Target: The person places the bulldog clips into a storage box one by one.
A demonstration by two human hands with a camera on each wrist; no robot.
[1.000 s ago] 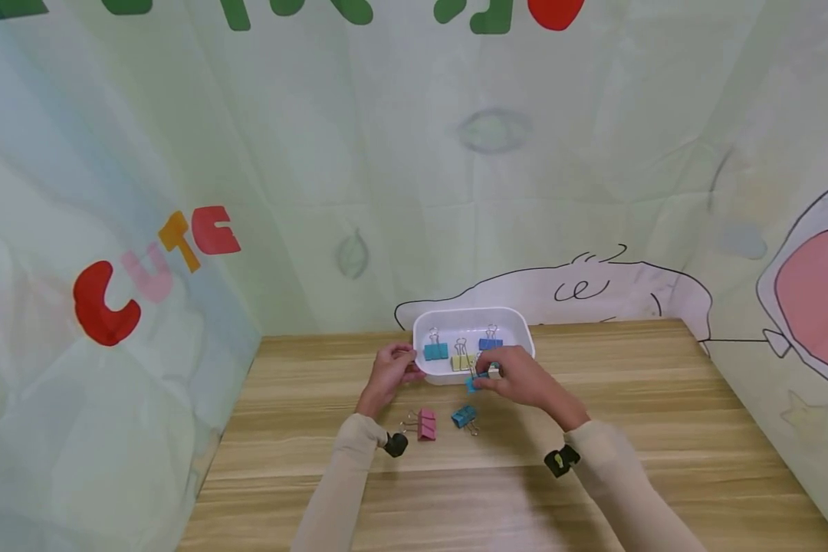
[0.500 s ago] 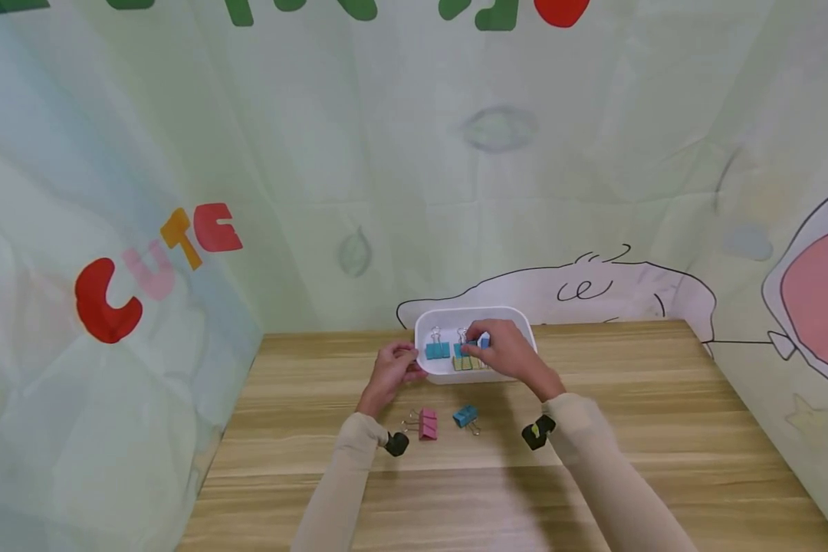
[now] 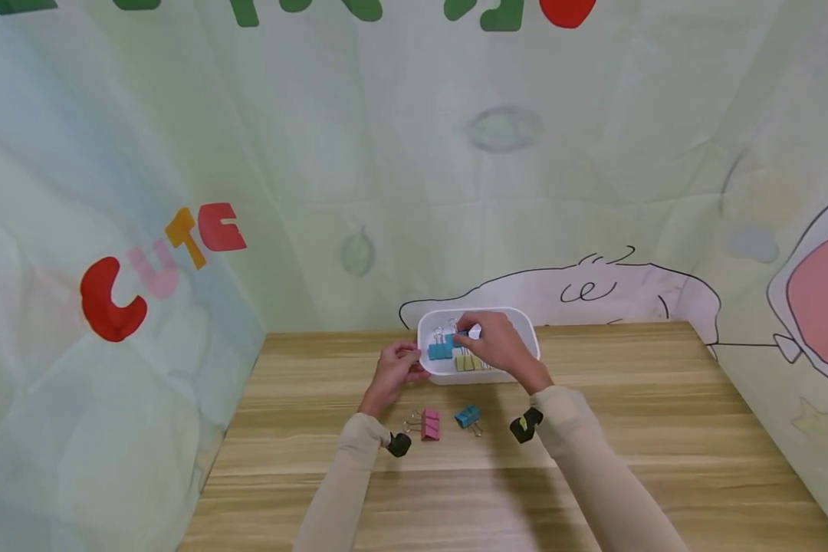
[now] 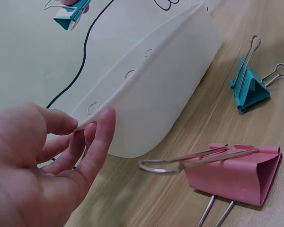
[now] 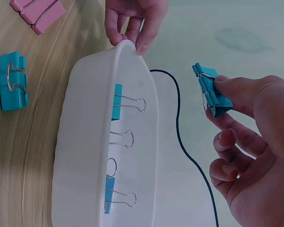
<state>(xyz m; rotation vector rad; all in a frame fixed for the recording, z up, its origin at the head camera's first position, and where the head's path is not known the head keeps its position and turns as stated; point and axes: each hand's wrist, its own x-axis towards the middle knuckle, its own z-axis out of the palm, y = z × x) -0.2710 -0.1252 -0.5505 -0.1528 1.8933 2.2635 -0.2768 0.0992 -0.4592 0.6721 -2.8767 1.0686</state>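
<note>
My left hand [image 3: 393,369] pinches the left rim of a white plastic box [image 5: 80,137], thumb on one side and fingertips on the other. Over the left half of the box, my right hand [image 3: 500,343] holds a teal binder clip [image 5: 210,90] between thumb and forefinger, raised above the rim in the right wrist view. Inside the box stand a teal binder clip [image 3: 439,351], a yellow one [image 3: 465,363] and a blue one [image 5: 110,191], wire handles upward. Part of the box's inside is hidden behind my right hand in the head view.
On the wooden table [image 3: 303,475], in front of the box, lie a pink binder clip [image 3: 431,424] and another teal binder clip [image 3: 467,416]. A printed cloth backdrop [image 3: 317,192] rises right behind the box.
My right hand has carried the teal binder clip from the box's front right rim leftward and back over the box. My left hand has stayed at the rim.
</note>
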